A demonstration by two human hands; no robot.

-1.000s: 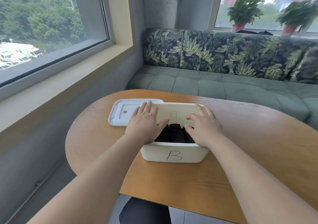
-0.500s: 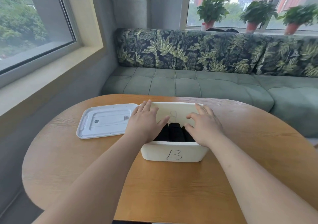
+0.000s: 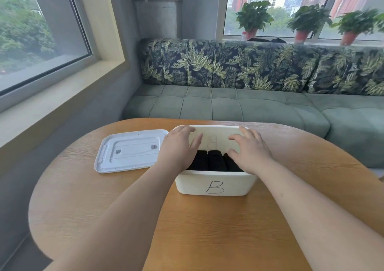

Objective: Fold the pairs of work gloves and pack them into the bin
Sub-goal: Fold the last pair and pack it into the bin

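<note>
Both the left hand [image 3: 179, 148] and right hand [image 3: 248, 152] lay spread, fingers straight, over the folded black fabric gloves [image 3: 215, 162] inside the white rectangular plastic bin [image 3: 216, 184].

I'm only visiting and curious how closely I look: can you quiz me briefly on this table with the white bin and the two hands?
1. True or false: the flat white plastic lid closes the white rectangular plastic bin marked B.
2. The folded black work gloves lie: a) inside the bin; b) on the oval wooden table; c) on the lid.
3. Fill in: the left hand and right hand reach over the bin with ____ fingers.
Key: 1 false, the lid lies on the table, left of the bin. 2 a. 3 straight.
</note>
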